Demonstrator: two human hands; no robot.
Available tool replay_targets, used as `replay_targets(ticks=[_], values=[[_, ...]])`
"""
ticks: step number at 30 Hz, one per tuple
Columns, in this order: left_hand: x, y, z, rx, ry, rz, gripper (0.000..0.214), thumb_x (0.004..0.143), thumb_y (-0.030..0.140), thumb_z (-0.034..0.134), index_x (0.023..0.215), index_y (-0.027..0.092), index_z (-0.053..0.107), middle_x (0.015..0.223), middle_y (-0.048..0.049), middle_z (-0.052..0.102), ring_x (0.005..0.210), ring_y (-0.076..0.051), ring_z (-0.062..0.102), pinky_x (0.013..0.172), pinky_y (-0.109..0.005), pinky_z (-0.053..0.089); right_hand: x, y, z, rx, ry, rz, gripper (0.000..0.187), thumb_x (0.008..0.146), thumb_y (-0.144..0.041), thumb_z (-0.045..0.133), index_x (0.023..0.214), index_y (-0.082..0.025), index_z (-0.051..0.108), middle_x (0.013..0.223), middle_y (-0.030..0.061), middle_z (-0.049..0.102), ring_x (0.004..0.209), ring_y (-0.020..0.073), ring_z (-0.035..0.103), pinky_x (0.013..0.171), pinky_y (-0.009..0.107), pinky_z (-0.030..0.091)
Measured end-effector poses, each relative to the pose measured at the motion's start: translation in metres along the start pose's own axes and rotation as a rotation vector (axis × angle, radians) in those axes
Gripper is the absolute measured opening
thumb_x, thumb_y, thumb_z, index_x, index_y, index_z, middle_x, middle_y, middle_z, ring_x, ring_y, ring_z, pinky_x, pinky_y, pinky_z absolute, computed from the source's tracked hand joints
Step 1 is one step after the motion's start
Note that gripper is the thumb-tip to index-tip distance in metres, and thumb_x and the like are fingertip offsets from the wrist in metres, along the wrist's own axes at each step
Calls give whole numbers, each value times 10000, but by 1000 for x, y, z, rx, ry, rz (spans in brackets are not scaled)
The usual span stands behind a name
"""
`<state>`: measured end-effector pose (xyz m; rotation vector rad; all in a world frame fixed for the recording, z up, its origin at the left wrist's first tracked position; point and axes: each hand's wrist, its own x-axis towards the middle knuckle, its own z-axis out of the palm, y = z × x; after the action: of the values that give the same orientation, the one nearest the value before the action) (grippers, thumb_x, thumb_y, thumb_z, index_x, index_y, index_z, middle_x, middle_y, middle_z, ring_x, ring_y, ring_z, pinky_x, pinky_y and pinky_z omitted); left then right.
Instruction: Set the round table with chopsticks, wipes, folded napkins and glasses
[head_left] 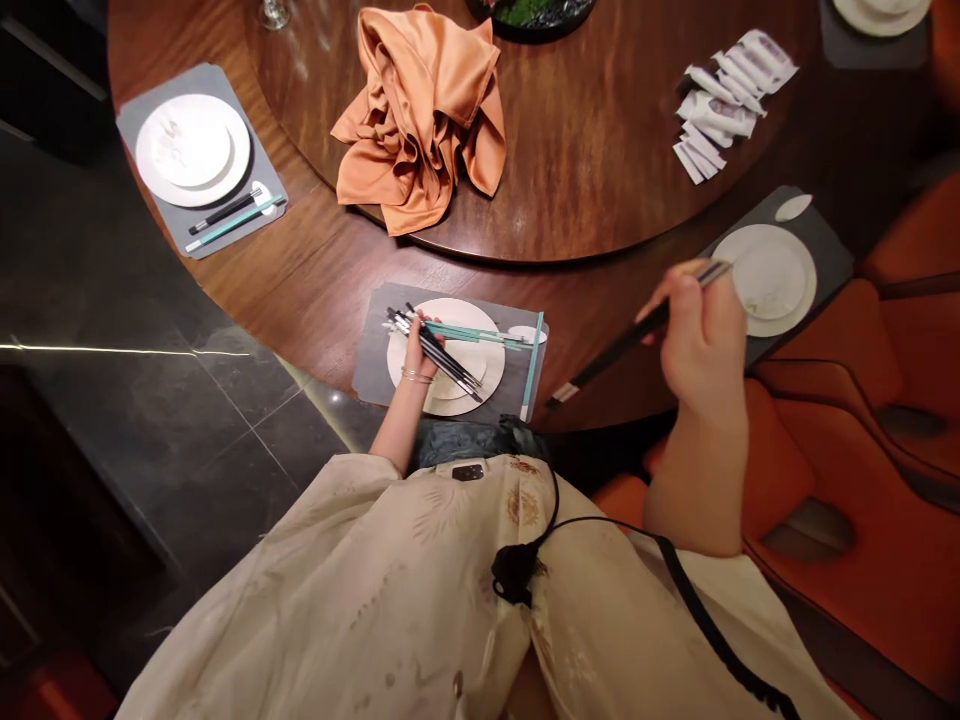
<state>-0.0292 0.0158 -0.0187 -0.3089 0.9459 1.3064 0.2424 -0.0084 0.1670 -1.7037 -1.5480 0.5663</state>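
Black-and-silver chopsticks are the star here: my left hand has a loose bundle of chopsticks clenched in its fingers, right over the cream plate at about 12 o'clock. The bundle is mostly slim black sticks with silver tips, fanned out a bit and angled across the plate, with a few teal ones lying under or beside it. Another teal chopstick sits at the right edge of the gray placemat. My right hand, out at about 2 o'clock, is pinching a long black chopstick (could be two together, hard to tell from this angle) with its fingers wrapped around it. The tip points down and left, above the dark wood table, and a small white label or band shows near that end. Nearby there's another plate at 2 o'clock, a rumpled orange satin napkin at 12, and paper-wrapped packets at 1.
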Motion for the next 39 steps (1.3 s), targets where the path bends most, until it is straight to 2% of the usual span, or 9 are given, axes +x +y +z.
replay_targets(ticks=[3, 7, 9, 12, 16, 20, 27, 33, 39], values=[[3, 28, -13, -33, 20, 77, 260, 1005, 245, 402, 1016, 198, 657, 685, 17, 587, 660, -47, 611, 496, -89, 422, -54, 66, 9, 44, -31, 273, 393, 941, -582, 378, 826, -216, 465, 622, -45, 483, 471, 92, 443, 482, 232, 370], [5, 53, -24, -37, 33, 139, 306, 1014, 274, 381, 949, 211, 673, 671, 23, 579, 658, -33, 604, 504, -75, 420, -146, 114, 89, 202, -323, 692, 478, 834, -685, 401, 806, -214, 477, 577, -54, 480, 483, 120, 485, 500, 244, 411], [3, 59, -28, -21, 30, 157, 301, 1007, 288, 407, 906, 211, 679, 665, 27, 582, 661, -34, 603, 506, -75, 421, -173, 115, 128, 298, -450, 718, 452, 840, -642, 410, 784, -205, 509, 675, -8, 573, 633, 145, 574, 609, 255, 467], [-1, 63, -32, 21, 19, 176, 281, 995, 297, 445, 883, 207, 687, 663, 27, 591, 672, -36, 600, 514, -72, 427, -172, 111, 166, 211, -417, 774, 391, 938, -484, 308, 901, -186, 557, 791, 46, 641, 741, 167, 618, 684, 267, 483], [-10, 66, -35, 70, 6, 185, 261, 983, 306, 476, 865, 213, 689, 664, 29, 596, 668, -36, 595, 518, -67, 430, -141, 117, 195, -249, -229, 894, 344, 979, -277, 284, 1164, -150, 544, 965, 135, 679, 878, 213, 652, 777, 308, 478], [-18, 71, -39, 112, 33, 216, 254, 976, 306, 491, 855, 204, 690, 670, 23, 598, 674, -40, 600, 511, -67, 426, -140, 123, 220, -348, -186, 967, 405, 958, -172, 270, 1314, -108, 451, 1187, 204, 619, 972, 236, 643, 818, 330, 476], [-21, 78, -51, 135, 50, 217, 334, 1006, 286, 392, 862, 226, 688, 702, 17, 600, 695, -40, 607, 528, -78, 431, -162, 129, 230, -492, -220, 801, 409, 934, -124, 330, 1326, -130, 444, 1245, 180, 561, 1174, 244, 527, 904, 315, 443], [-18, 71, -55, 115, 7, 167, 358, 1005, 288, 402, 767, 211, 658, 686, 29, 595, 668, -30, 592, 516, -79, 423, -170, 134, 221, -565, -287, 735, 314, 947, -182, 419, 1257, -160, 463, 1212, 153, 563, 1078, 221, 579, 819, 286, 467], [-19, 62, -51, 197, 9, 186, 274, 986, 301, 461, 846, 221, 683, 693, 26, 601, 682, -34, 584, 535, -69, 424, -170, 136, 213, -585, -354, 738, 246, 966, -272, 448, 1188, -169, 481, 1143, 128, 614, 991, 214, 640, 771, 278, 483]])
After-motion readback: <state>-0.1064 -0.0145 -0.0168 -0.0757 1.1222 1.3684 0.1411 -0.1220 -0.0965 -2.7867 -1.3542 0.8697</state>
